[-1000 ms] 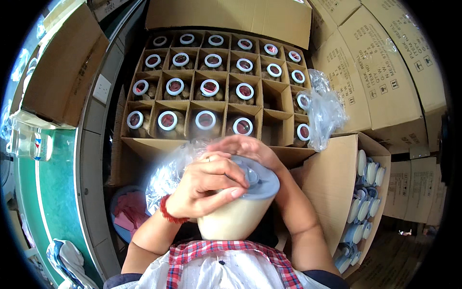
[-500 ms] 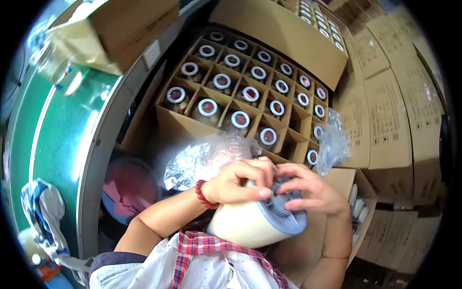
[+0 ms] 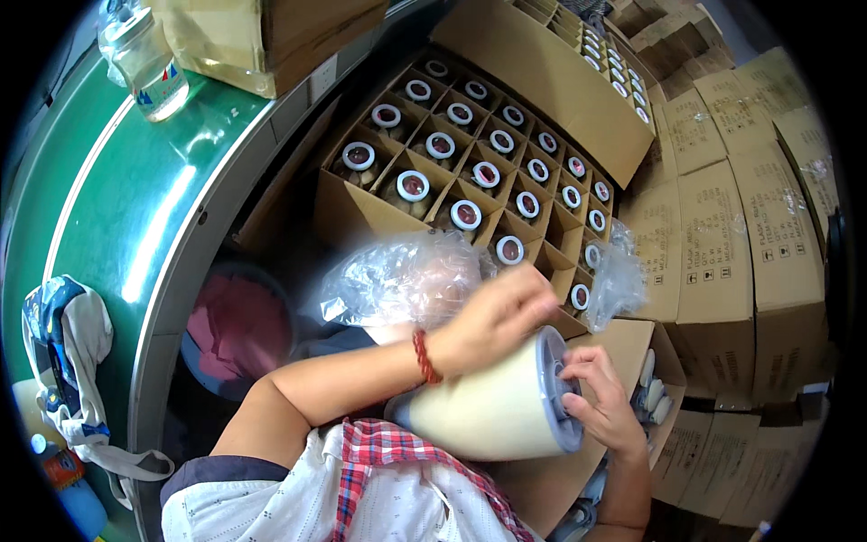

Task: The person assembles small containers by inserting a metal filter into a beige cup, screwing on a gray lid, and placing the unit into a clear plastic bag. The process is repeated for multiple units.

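Note:
I hold a cream-coloured conical jug (image 3: 492, 411) with a grey lid (image 3: 558, 390) on its side against my chest. My left hand (image 3: 492, 321) lies over its upper side near the lid, a red bead bracelet on the wrist. My right hand (image 3: 603, 397) has its fingers on the grey lid's face. Behind my left hand lies a crumpled clear plastic bag (image 3: 402, 275).
An open divided carton (image 3: 361, 212) holds several jars with white-rimmed lids. Stacked closed cartons (image 3: 722, 244) stand to the right. A green conveyor belt (image 3: 99, 190) curves on the left with a clear bottle (image 3: 144, 59). A pink-lined bucket (image 3: 235, 330) sits below it.
The jug has tipped from upright to lying sideways with the lid to the right. My left hand slid off the lid onto its side. My view swung left.

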Demonstrator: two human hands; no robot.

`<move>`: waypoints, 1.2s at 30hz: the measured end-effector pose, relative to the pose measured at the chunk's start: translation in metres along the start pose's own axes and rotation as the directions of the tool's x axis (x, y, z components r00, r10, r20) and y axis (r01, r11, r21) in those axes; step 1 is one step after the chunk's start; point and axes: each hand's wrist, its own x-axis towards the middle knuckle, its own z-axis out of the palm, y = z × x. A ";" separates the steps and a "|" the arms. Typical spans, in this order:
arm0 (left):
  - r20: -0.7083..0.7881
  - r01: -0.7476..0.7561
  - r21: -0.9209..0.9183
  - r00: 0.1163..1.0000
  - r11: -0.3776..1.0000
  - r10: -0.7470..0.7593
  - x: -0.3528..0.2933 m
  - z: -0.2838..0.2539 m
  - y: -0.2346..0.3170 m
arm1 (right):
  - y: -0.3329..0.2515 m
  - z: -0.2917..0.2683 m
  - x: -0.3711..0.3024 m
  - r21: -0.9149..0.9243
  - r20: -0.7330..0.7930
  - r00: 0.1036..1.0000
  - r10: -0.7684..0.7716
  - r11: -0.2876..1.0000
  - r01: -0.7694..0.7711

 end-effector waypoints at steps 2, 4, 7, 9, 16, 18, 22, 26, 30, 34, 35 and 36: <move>0.143 -0.013 0.574 0.986 0.819 -0.085 0.002 -0.026 -0.049 | 0.010 0.014 0.003 0.086 -0.105 0.990 -0.091 0.991 0.100; 0.193 -0.147 0.951 0.970 0.273 -0.148 -0.014 -0.034 -0.089 | 0.025 0.026 0.008 0.228 -0.165 0.982 -0.097 0.964 0.133; 0.380 -0.261 0.911 0.833 0.320 -0.402 -0.009 -0.053 -0.100 | 0.042 0.034 0.017 0.451 -0.179 0.984 -0.012 0.888 0.093; 0.373 -0.178 0.896 0.798 0.407 -0.473 0.027 -0.068 -0.061 | 0.053 0.037 0.021 0.583 -0.160 0.987 0.027 0.809 0.073; 0.026 0.272 0.239 0.958 0.932 -0.287 0.097 -0.144 -0.020 | 0.102 0.037 0.073 0.708 -0.158 0.986 -0.057 0.689 0.153; -0.025 0.303 0.232 0.952 0.924 -0.305 0.099 -0.152 -0.029 | 0.110 0.036 0.093 0.731 -0.229 0.973 -0.028 0.654 0.191; -0.149 0.372 0.178 0.925 0.911 -0.349 0.094 -0.159 -0.044 | 0.119 0.020 0.144 0.521 -0.697 0.712 0.080 0.738 0.428; -0.085 0.350 0.124 0.936 0.928 -0.341 0.090 -0.154 -0.068 | 0.112 0.004 0.186 0.388 -0.570 0.820 -0.044 0.866 0.316; 0.024 0.429 0.115 0.901 0.896 -0.434 0.086 -0.124 -0.072 | 0.134 0.034 0.221 0.709 -0.280 0.950 0.136 0.697 0.109; 0.045 0.234 0.514 0.954 0.825 -0.298 0.075 -0.118 -0.098 | 0.128 0.045 0.218 0.816 -0.232 0.972 0.024 0.549 0.181; -0.051 0.212 0.561 0.974 0.800 -0.223 0.074 -0.115 -0.097 | 0.129 0.046 0.214 0.823 -0.220 0.976 0.007 0.538 0.181; -0.135 0.227 0.499 0.974 0.836 -0.183 0.073 -0.115 -0.094 | 0.129 0.049 0.207 0.832 -0.378 0.924 -0.051 0.419 0.363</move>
